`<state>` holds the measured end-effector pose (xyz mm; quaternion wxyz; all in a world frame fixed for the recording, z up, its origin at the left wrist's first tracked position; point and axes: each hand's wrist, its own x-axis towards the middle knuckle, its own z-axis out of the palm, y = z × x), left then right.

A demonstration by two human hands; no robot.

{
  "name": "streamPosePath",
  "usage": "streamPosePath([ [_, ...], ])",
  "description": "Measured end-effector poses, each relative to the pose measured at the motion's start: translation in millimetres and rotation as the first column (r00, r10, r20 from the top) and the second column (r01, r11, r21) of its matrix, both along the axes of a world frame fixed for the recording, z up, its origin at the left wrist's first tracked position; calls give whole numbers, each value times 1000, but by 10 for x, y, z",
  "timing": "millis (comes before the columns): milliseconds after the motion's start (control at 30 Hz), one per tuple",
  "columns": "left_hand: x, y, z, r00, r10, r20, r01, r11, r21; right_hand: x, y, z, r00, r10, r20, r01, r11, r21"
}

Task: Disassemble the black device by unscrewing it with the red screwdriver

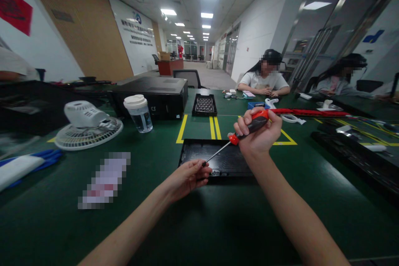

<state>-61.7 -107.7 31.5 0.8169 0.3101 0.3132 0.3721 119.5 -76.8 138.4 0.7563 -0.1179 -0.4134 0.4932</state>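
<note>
My right hand (262,133) is wrapped round the red and black handle of a screwdriver (218,151), which slants down to the left. At the far end of its shaft, my left hand (193,176) pinches the tip between thumb and fingers; a small dark piece shows there, too small to name. Beneath both hands lies a shallow black rectangular tray-like panel (229,162) on the green table (149,224). The left hand is over the panel's near left part, and the right wrist hides its right end.
To the left are a white fan (89,126), a lidded cup (139,114) and blue gloves (50,157). A black computer case (149,95) and a black box of small parts (204,104) stand behind. A person (264,77) sits across; a long black casing (355,162) lies right.
</note>
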Motion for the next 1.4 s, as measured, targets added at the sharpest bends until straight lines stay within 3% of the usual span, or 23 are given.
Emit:
streamPosePath([
  [500,25,-18,-21,985,62,163,-50,996,-76,44,-24,33,1000,-6,4,6,999,39],
  [1067,17,-36,-16,989,73,128,-69,997,-35,61,-8,35,996,66,-56,-60,993,102],
  [1400,52,-38,-14,996,70,49,-69,998,-12,16,-137,104,987,137,79,-147,980,137],
])
